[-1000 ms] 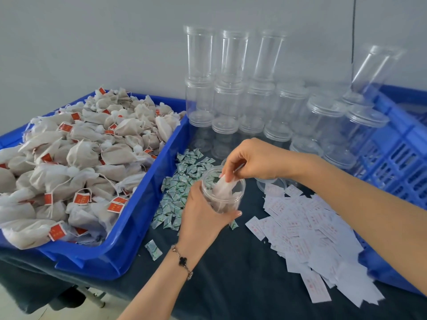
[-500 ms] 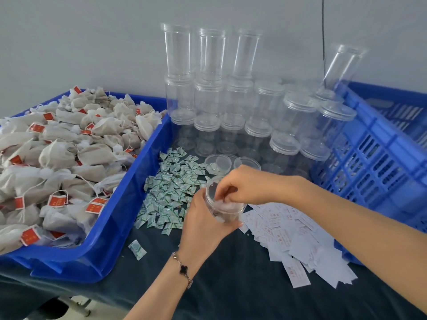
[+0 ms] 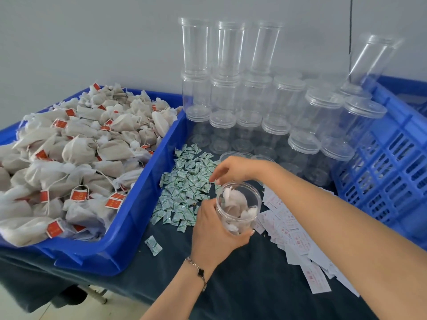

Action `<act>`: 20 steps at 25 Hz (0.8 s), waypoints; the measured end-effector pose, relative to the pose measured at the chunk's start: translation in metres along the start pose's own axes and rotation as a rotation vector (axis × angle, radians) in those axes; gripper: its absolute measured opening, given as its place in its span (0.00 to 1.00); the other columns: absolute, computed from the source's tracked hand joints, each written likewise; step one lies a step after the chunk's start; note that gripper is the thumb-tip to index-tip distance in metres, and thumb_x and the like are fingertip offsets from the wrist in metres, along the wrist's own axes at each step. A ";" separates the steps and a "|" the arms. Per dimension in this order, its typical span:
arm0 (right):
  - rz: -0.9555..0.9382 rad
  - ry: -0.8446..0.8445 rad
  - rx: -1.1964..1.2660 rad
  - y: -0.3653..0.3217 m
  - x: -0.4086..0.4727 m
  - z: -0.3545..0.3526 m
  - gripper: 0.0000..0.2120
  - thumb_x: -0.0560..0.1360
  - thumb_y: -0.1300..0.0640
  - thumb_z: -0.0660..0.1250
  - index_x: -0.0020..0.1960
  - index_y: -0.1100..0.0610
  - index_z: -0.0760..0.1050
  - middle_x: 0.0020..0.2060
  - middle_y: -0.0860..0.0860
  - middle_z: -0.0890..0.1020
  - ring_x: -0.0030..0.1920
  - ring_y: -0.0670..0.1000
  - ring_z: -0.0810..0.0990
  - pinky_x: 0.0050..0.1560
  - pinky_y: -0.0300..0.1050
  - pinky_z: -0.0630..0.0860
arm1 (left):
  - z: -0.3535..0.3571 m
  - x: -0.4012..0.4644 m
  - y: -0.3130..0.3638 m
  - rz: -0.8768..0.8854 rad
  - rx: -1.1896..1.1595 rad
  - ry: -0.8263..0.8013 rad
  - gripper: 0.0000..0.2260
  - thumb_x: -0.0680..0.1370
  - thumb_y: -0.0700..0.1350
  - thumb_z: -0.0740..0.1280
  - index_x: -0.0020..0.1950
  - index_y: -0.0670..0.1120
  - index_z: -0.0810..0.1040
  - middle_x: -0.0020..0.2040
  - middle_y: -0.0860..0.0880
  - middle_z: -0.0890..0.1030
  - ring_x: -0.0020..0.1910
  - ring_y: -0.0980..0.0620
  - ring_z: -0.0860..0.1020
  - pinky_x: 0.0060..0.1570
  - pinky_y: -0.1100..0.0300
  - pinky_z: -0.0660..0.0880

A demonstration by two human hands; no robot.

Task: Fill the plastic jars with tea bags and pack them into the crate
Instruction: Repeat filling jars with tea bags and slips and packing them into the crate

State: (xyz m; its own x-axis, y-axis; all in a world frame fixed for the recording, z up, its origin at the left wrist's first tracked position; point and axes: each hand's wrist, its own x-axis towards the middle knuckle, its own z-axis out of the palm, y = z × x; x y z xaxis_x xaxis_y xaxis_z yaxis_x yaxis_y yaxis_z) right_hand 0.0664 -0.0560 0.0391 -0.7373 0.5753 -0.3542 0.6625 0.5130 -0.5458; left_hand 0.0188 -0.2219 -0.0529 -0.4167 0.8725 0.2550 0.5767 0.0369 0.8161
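My left hand (image 3: 212, 232) grips a clear plastic jar (image 3: 250, 205) without a lid, held just above the dark table. Several white tea bags (image 3: 235, 199) lie inside it. My right hand (image 3: 233, 168) hovers just beyond the jar's rim, over the green sachets, with its fingers loosely bent downward and nothing visible in them. A big heap of tea bags with red tags (image 3: 76, 153) fills the blue tray (image 3: 138, 215) on the left. The blue slatted crate (image 3: 392, 162) stands at the right.
Several lidded empty jars (image 3: 231, 88) are stacked against the back wall and beside the crate. A pile of small green sachets (image 3: 184, 188) lies between tray and jar. White paper slips (image 3: 298, 241) are spread under my right forearm.
My right hand has come out of the jar, leaving the tea bag inside, and moved back over the sachets. My left hand has kept its hold on the jar.
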 end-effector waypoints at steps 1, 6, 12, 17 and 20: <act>0.022 -0.043 -0.065 0.005 0.010 0.001 0.13 0.76 0.61 0.65 0.58 0.50 0.79 0.56 0.50 0.80 0.51 0.50 0.81 0.47 0.38 0.78 | 0.001 0.000 -0.002 0.008 0.015 0.007 0.38 0.55 0.63 0.78 0.56 0.51 0.65 0.51 0.56 0.69 0.50 0.56 0.71 0.47 0.60 0.74; -0.072 -0.116 -0.402 0.029 0.037 0.024 0.17 0.78 0.62 0.63 0.66 0.61 0.74 0.62 0.59 0.76 0.62 0.57 0.73 0.63 0.51 0.69 | 0.006 0.001 -0.008 0.037 0.031 0.034 0.38 0.54 0.67 0.72 0.55 0.50 0.64 0.50 0.55 0.69 0.49 0.54 0.72 0.44 0.61 0.73; 0.047 0.287 -0.198 0.052 0.018 0.028 0.07 0.73 0.60 0.68 0.45 0.63 0.81 0.45 0.58 0.84 0.46 0.55 0.80 0.45 0.45 0.74 | 0.007 0.007 -0.006 0.025 0.034 0.029 0.38 0.55 0.60 0.79 0.54 0.48 0.64 0.50 0.53 0.70 0.51 0.52 0.72 0.47 0.55 0.76; -0.022 0.764 0.196 0.023 -0.039 0.001 0.06 0.70 0.54 0.73 0.40 0.50 0.75 0.31 0.40 0.78 0.31 0.39 0.73 0.35 0.32 0.68 | 0.009 0.009 -0.007 0.020 0.053 0.011 0.39 0.55 0.58 0.80 0.56 0.45 0.66 0.52 0.52 0.70 0.53 0.52 0.72 0.47 0.59 0.74; -0.271 0.682 0.106 -0.001 -0.084 0.004 0.10 0.69 0.54 0.74 0.37 0.50 0.72 0.25 0.40 0.73 0.28 0.40 0.70 0.32 0.31 0.66 | 0.008 0.009 -0.005 0.017 0.035 0.023 0.39 0.54 0.58 0.81 0.55 0.45 0.66 0.51 0.51 0.70 0.52 0.51 0.72 0.47 0.56 0.74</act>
State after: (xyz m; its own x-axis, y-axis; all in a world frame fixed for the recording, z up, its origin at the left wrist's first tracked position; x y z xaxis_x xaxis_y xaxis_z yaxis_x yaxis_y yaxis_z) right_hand 0.1270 -0.1081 0.0663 -0.6044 0.7228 0.3350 0.4270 0.6489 -0.6298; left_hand 0.0180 -0.2100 -0.0593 -0.4224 0.8619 0.2804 0.6075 0.0396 0.7934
